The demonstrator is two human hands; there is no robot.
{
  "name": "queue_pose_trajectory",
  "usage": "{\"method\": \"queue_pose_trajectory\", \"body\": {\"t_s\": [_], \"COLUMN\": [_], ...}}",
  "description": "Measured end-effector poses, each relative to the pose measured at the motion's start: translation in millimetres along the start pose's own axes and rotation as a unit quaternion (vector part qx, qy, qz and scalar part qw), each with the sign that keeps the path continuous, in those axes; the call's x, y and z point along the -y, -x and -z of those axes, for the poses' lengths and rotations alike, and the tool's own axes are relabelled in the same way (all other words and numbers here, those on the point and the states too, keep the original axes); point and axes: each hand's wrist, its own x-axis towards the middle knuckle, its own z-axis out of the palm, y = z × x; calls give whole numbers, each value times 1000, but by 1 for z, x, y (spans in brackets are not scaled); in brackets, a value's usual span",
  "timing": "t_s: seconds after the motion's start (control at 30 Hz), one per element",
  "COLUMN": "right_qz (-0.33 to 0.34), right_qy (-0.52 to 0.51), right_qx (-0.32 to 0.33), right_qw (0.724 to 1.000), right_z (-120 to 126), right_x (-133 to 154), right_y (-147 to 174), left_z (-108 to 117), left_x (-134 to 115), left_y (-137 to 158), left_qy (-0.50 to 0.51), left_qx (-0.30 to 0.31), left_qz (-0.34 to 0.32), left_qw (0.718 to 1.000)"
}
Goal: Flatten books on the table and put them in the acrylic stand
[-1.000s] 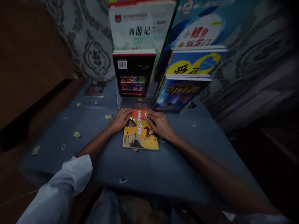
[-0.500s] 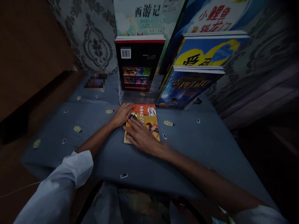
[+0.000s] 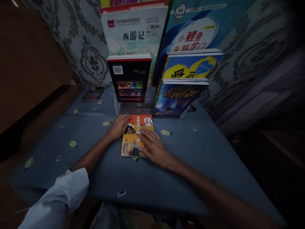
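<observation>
An orange and yellow book (image 3: 130,141) with Chinese characters and drawn figures on its cover lies closed on the table. My left hand (image 3: 120,125) rests at its upper left edge, with the fingertips on the cover. Flat across the right side of the cover lies my right hand (image 3: 154,148), its fingers stretched out toward the upper left. Neither hand grips the book. Part of the cover is hidden under my right hand.
Behind the book, a clear stand (image 3: 133,109) holds a black book (image 3: 132,71) and a pale green book (image 3: 128,28). Beside it stand a dark blue book (image 3: 176,98), a yellow-and-blue book (image 3: 190,65) and a teal book (image 3: 200,19). A blue patterned cloth (image 3: 186,149) covers the table.
My right hand has slid to the right over the cover, baring more of its left side. My left hand stays at the upper left edge. The view has tilted up and shifted right.
</observation>
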Motion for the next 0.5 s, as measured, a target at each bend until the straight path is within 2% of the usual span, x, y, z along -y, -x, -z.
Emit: {"method": "queue_pose_trajectory", "body": {"t_s": [0.13,0.37,0.5], "right_qz": [-10,-115,-142], "right_qy": [-25,-29,-22], "right_qx": [-15,-85,-86], "right_qw": [1000,989,986], "right_z": [1,-7,-5], "right_x": [-7,-23,-21], "right_y": [-1,3,5], "left_z": [1,1,1], "left_x": [-2,-9,-13], "left_y": [0,4,4], "left_qy": [-5,-46,-52], "left_qx": [3,-17,-19], "left_qz": [16,74,108], "left_qw": [1000,996,993]}}
